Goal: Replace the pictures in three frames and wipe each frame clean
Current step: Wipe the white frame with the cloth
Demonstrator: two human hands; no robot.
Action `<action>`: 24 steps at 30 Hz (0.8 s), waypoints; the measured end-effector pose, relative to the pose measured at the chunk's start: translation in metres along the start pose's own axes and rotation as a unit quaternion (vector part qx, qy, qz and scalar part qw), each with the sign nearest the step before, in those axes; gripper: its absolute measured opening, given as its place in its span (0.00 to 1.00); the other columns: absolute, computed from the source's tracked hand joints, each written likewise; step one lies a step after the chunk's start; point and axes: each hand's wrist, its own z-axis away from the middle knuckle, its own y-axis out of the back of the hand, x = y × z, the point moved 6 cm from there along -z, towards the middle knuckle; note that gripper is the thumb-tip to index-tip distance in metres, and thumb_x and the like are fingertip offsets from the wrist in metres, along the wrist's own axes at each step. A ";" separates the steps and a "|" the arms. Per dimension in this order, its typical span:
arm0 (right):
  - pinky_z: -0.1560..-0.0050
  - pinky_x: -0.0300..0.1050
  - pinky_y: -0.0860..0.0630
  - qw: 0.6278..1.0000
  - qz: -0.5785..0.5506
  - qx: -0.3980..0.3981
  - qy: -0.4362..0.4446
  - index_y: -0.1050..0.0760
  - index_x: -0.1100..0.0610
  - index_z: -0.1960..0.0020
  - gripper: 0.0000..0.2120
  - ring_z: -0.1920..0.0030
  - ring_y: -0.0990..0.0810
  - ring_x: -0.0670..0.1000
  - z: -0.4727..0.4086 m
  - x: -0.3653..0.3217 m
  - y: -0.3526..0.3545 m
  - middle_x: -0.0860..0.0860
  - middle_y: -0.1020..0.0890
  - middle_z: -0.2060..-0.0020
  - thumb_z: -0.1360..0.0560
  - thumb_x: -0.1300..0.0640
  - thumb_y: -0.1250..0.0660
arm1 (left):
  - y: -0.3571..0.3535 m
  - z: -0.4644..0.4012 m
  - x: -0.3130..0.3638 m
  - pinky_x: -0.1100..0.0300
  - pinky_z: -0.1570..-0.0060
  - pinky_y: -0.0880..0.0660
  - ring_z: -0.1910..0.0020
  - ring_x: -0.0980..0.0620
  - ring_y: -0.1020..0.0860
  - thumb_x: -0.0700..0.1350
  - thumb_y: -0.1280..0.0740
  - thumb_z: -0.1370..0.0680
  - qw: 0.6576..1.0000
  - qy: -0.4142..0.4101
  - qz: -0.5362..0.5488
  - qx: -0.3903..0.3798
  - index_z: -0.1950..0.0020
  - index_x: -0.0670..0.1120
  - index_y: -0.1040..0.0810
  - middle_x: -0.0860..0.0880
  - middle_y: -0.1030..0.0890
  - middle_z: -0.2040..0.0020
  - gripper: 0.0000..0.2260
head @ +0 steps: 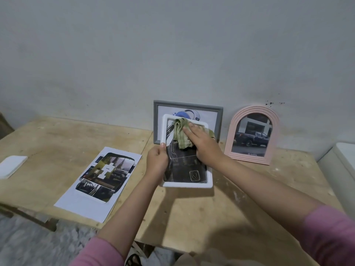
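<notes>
The white frame is tilted up off the table near the middle, a dark picture showing in it. The left hand grips its left edge, thumb on the rim, while the right hand lies flat, fingers straight, pressing a green cloth against the upper part of the face. Behind it a grey frame and, to the right, a pink arched frame lean on the wall, each with a picture in it. A cut-up printed sheet lies to the left, and a white pad further left. By my reading this is the last frame being wiped, so the task looks nearly finished; whether the other two were wiped cannot be told.
</notes>
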 end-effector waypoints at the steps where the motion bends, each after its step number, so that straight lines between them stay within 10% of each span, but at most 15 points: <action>1: 0.28 0.51 0.45 1.000 -0.003 0.005 0.000 0.37 0.60 0.27 0.38 0.27 0.39 0.61 0.002 -0.001 0.001 0.61 0.37 0.27 0.35 0.81 0.44 | 0.002 0.000 0.001 0.54 0.66 0.35 0.69 0.49 0.33 0.50 0.45 0.18 1.000 -0.003 -0.003 0.002 0.65 0.45 0.33 0.44 0.33 0.69 0.17; 7: 0.47 0.55 0.23 0.999 -0.021 0.019 0.037 0.24 0.58 0.38 0.34 0.42 0.22 0.59 0.001 -0.009 0.011 0.55 0.21 0.40 0.42 0.76 0.40 | 0.008 0.003 -0.011 0.54 0.72 0.36 0.74 0.49 0.35 0.51 0.45 0.18 0.998 0.037 0.044 0.005 0.66 0.47 0.34 0.43 0.34 0.71 0.18; 19: 0.55 0.50 0.24 0.981 -0.051 -0.167 0.086 0.24 0.47 0.40 0.29 0.45 0.22 0.52 0.045 -0.048 -0.016 0.46 0.20 0.46 0.35 0.70 0.41 | 0.040 -0.016 0.009 0.57 0.63 0.36 0.66 0.50 0.34 0.50 0.45 0.18 0.993 -0.013 0.030 0.109 0.65 0.44 0.33 0.44 0.33 0.67 0.17; 24: 0.60 0.52 0.20 0.942 -0.114 -0.314 -0.024 0.21 0.53 0.52 0.20 0.55 0.19 0.54 0.038 -0.037 -0.005 0.52 0.17 0.58 0.37 0.69 0.42 | 0.040 -0.017 0.018 0.56 0.65 0.40 0.70 0.49 0.38 0.47 0.45 0.18 0.994 -0.045 0.000 0.099 0.68 0.46 0.38 0.48 0.37 0.70 0.18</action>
